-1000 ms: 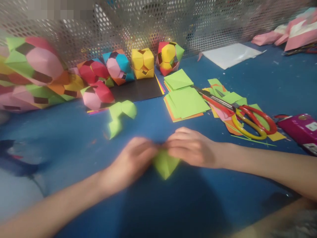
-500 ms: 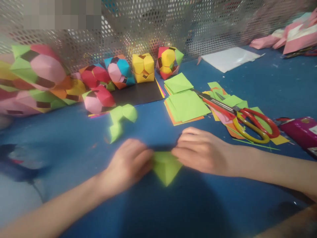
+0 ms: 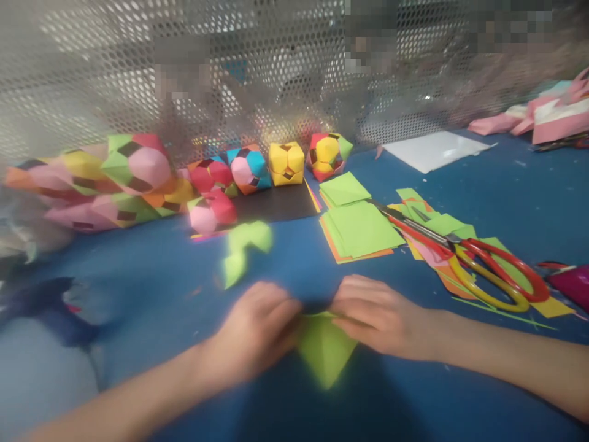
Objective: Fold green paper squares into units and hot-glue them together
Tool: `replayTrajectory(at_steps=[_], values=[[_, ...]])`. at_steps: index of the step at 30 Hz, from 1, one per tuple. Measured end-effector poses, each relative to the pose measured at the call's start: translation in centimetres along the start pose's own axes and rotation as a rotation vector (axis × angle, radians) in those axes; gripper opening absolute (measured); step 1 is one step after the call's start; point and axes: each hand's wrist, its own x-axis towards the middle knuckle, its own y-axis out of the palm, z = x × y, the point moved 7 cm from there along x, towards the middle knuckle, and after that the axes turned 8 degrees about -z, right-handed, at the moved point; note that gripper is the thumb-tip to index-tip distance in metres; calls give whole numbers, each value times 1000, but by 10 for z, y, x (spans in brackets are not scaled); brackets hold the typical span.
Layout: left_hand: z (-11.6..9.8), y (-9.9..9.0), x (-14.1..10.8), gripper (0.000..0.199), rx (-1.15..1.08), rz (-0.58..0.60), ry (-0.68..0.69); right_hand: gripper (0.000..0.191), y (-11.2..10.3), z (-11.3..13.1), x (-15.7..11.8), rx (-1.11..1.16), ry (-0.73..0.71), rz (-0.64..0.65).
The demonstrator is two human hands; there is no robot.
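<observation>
A green origami paper (image 3: 326, 353), its lower part tapering to a point towards me, is held between my two hands. My left hand (image 3: 260, 328) has its curled fingers closed at the paper's upper left edge. At the upper right edge, my right hand (image 3: 380, 316) pinches the same sheet with bent fingers. The fingertips are partly hidden and the paper is blurred. Just beyond my left hand lie folded green paper pieces (image 3: 248, 239), also blurred. Past my right hand sits a stack of green paper squares (image 3: 363, 230) with orange sheets beneath.
Scissors (image 3: 460, 252) with red and yellow handles lie on paper scraps at right. Colourful folded paper balls (image 3: 147, 166) line the back left, before a perforated metal panel (image 3: 285, 80). A dark blue glue gun (image 3: 55, 310) rests at left. A white sheet (image 3: 437, 150) lies behind.
The view has tilted up and shifted left, so everything appears lower and further right. Both hands still hold the green paper, and its folded shape looks little different.
</observation>
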Motion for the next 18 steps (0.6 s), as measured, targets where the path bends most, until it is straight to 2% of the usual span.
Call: replayTrajectory(at_steps=[10, 18], values=[[0, 3, -1, 11, 32, 19, -69, 18, -6, -4, -2, 96, 4, -168], [2, 4, -4, 17, 40, 18, -99, 29, 1, -9, -4, 46, 48, -120]])
